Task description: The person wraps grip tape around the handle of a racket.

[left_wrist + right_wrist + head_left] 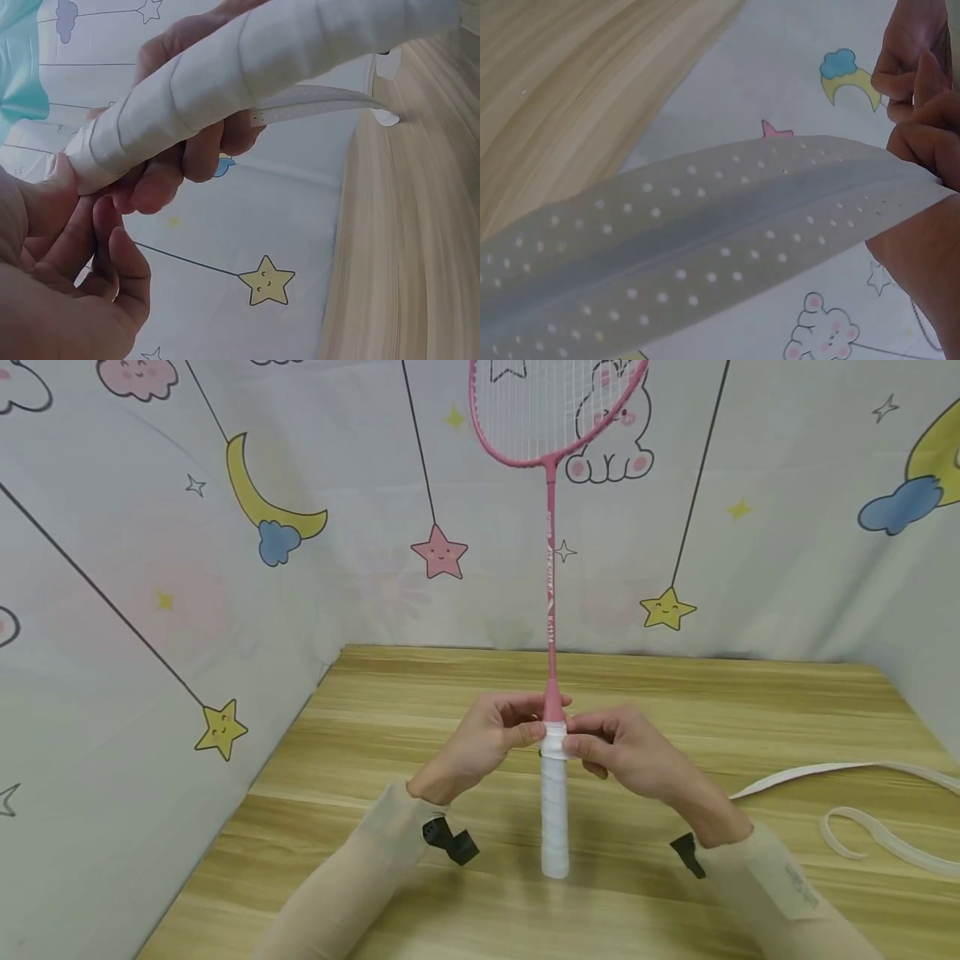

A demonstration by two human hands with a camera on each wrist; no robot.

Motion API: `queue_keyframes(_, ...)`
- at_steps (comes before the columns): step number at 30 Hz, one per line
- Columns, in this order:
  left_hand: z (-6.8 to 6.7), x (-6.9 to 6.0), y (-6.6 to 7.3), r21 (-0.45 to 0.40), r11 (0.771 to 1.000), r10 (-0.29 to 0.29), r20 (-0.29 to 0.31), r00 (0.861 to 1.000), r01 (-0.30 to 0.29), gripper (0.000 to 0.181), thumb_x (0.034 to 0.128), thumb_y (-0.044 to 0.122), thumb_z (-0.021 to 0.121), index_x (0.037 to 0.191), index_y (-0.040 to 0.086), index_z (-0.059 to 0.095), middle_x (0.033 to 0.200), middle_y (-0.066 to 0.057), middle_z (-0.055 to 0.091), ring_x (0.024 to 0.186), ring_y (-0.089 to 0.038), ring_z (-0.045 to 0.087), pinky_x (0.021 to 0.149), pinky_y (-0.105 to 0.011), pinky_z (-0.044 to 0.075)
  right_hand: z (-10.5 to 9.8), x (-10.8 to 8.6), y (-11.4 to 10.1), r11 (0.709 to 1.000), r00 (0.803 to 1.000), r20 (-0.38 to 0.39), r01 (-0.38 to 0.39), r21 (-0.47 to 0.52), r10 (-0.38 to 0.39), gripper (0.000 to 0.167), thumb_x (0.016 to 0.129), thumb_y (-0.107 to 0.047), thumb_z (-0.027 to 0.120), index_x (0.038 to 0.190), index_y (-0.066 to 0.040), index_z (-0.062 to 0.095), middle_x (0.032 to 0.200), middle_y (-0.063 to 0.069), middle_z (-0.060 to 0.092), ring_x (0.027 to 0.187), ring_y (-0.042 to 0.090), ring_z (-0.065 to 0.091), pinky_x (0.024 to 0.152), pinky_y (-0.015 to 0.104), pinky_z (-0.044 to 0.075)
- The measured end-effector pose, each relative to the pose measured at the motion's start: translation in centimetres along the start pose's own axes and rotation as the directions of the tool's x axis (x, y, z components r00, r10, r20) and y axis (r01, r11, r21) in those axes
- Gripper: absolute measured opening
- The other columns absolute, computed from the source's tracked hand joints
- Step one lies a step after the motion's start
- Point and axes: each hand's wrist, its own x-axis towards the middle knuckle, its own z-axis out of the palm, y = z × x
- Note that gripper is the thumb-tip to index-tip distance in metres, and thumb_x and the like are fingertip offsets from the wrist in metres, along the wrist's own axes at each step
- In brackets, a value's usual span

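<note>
The left hand (483,735) and right hand (641,756) both pinch the top of a pink racket's (552,610) spiral-wrapped white handle (555,818), upright over the wood-grained bench (420,693) — strung head cut off above. A hole-dotted, grey-centred strip (705,202) curves leftward; whether the handle's end touches wood, I cannot tell.

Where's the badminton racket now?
In the head view, the badminton racket is upright, just right of centre, its handle between the left hand and right hand.
</note>
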Motion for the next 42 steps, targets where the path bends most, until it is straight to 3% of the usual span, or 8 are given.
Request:
queue_keyframes(5,0.3,0.0,0.0,0.014,0.999,0.037,-0.004,0.999,-0.037,0.042,0.1099,-0.002,0.056,0.152,-0.006,0.059,0.151,-0.029,0.064,0.114,-0.006,0.067,0.100,-0.024,0.057,0.1,-0.1,0.1,0.996,1.000,0.001,0.010,0.087,-0.011,0.035,0.111,-0.020,0.064,0.119,0.013,0.071,0.071,-0.006,0.049,0.060,0.007,0.042,0.052,0.026,0.032)
queue_keyframes(11,0.6,0.2,-0.1,0.073,0.990,0.122,-0.011,0.992,-0.121,0.043,0.1088,-0.004,0.057,0.151,-0.009,0.057,0.139,-0.033,0.061,0.109,-0.005,0.064,0.092,-0.023,0.059,0.4,-0.2,-0.2,0.997,0.996,-0.079,0.041,0.058,-0.036,0.025,0.108,-0.005,0.065,0.118,0.017,0.072,0.067,-0.008,0.045,0.057,0.005,0.035,0.049,0.026,0.027)
queue_keyframes(14,0.7,0.3,-0.1,0.124,0.986,0.114,-0.025,0.993,-0.110,0.044,0.1083,-0.001,0.061,0.152,-0.005,0.059,0.132,-0.032,0.067,0.102,-0.005,0.065,0.086,-0.023,0.059,0.8,-0.2,-0.4,1.000,0.990,-0.143,0.006,-0.014,-0.008,0.021,0.106,-0.001,0.066,0.119,0.014,0.075,0.066,-0.004,0.045,0.058,0.005,0.037,0.051,0.024,0.030)
queue_keyframes(16,0.7,0.4,-0.2,0.145,0.985,0.103,-0.027,0.994,-0.098,0.048,0.1062,0.000,0.066,0.154,-0.002,0.059,0.132,-0.029,0.070,0.101,-0.006,0.065,0.087,-0.022,0.058,1.1,-0.1,-0.6,0.996,0.983,-0.185,-0.005,-0.088,-0.012,0.020,0.105,-0.003,0.069,0.118,0.010,0.078,0.071,0.000,0.060,0.065,0.006,0.047,0.057,0.022,0.039)
queue_keyframes(22,0.7,0.5,-0.6,0.169,0.981,0.105,-0.029,0.994,-0.099,0.053,0.1011,-0.002,0.073,0.153,-0.002,0.059,0.138,-0.027,0.072,0.102,-0.005,0.068,0.091,-0.021,0.057,1.5,-0.1,-1.1,0.962,0.969,-0.244,-0.045,-0.271,-0.023,0.016,0.100,-0.009,0.078,0.111,0.000,0.084,0.103,0.012,0.085,0.087,0.017,0.067,0.076,0.023,0.055)
queue_keyframes(28,0.6,0.4,-0.6,0.102,0.992,0.078,-0.019,0.997,-0.075,0.047,0.1021,-0.006,0.068,0.149,-0.004,0.063,0.140,-0.028,0.071,0.105,-0.009,0.069,0.093,-0.025,0.059,1.0,-0.5,-1.7,0.963,0.978,-0.209,-0.067,-0.260,0.011,0.013,0.098,-0.009,0.081,0.108,-0.001,0.085,0.096,0.010,0.085,0.083,0.015,0.076,0.076,0.024,0.059)
queue_keyframes(34,0.1,0.1,-0.4,0.042,0.999,-0.002,0.020,1.000,0.001,0.046,0.1043,-0.004,0.063,0.150,0.001,0.063,0.141,-0.027,0.070,0.108,-0.011,0.070,0.092,-0.027,0.060,0.8,-0.9,-1.9,0.972,0.984,-0.178,-0.020,-0.234,-0.022,0.004,0.098,-0.002,0.078,0.098,-0.002,0.083,0.090,0.010,0.081,0.079,0.009,0.067,0.072,0.023,0.057)
queue_keyframes(42,-0.4,0.2,-0.2,-0.013,1.000,-0.018,0.044,0.999,0.019,0.044,0.1062,-0.002,0.060,0.150,0.000,0.062,0.131,-0.018,0.076,0.113,-0.011,0.070,0.100,-0.031,0.060,1.1,-0.8,-1.8,0.986,0.980,-0.198,-0.020,-0.163,-0.013,0.008,0.102,-0.003,0.073,0.099,0.000,0.079,0.088,0.012,0.075,0.075,0.013,0.062,0.068,0.025,0.053)
